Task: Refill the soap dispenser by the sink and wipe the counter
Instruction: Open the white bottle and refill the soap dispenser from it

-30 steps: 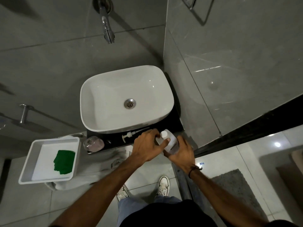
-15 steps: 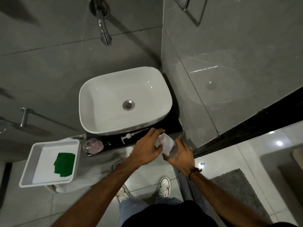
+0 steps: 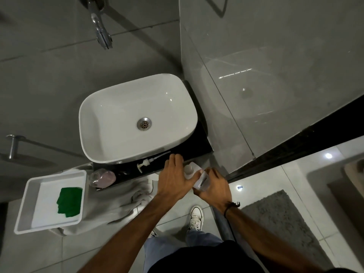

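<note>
Both hands hold the clear refill bottle (image 3: 199,177) over the desk (image 3: 199,143) edge. Right hand (image 3: 213,189) wraps its body; left hand (image 3: 173,179) fingers sit at its neck, w/ the white cap not seen. Bottle's long side runs from 5 to 11 o'clock. The open soap dispenser (image 3: 102,178) sits on the desk well off at 9 o'clock, pump (image 3: 147,161) lying between. Left hand is nearer, so I think pouring needs a move left.

A clear refill bottle (image 3: 199,179) sat tilted between both hands, its open neck by the left thumb. The pump head (image 3: 146,163) lay flat just left of the left hand; the pinkish dispenser bottle (image 3: 103,177) stood farther left.
</note>
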Tool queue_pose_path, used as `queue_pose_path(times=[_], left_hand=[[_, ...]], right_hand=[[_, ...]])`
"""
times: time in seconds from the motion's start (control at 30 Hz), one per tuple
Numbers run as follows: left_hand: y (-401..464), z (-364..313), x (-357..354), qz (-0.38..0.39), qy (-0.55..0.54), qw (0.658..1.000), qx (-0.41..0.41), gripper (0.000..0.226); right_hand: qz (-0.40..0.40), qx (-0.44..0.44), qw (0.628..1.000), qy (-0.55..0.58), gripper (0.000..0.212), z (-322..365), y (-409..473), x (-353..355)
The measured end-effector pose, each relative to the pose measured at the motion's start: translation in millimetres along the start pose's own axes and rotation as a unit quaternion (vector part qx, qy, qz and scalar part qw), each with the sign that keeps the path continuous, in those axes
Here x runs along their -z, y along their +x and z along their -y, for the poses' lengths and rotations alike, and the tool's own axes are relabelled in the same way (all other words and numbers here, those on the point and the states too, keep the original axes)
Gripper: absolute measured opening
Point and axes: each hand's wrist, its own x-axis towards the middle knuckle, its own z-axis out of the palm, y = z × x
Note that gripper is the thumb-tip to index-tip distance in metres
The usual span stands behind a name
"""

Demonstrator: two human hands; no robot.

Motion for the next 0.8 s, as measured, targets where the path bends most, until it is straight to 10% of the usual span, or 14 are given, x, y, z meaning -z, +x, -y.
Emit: queue_pose_path(times=[0.17,0.37,0.8], left_hand=[[-0.5,4.8,-1.9,0.056,-0.026,0.987,-0.151,0.044],[18.0,7.1,-8.8,-0.055,-0.091,0.993,-0.057,0.029],[77.5,35.0,-64.5,0.051,0.182,0.981,-0.050,0.033]], right_hand=[[0.014,0.002,1.000,-0.012,0.075,-4.6,-1.0,-0.3],[0.001,-0.024,0.999,0.027,0.073,-9.0,-5.7,-1.4],[-0.012,-0.098,0.995,0.019,0.070,-32.2,-38.3,8.4]])
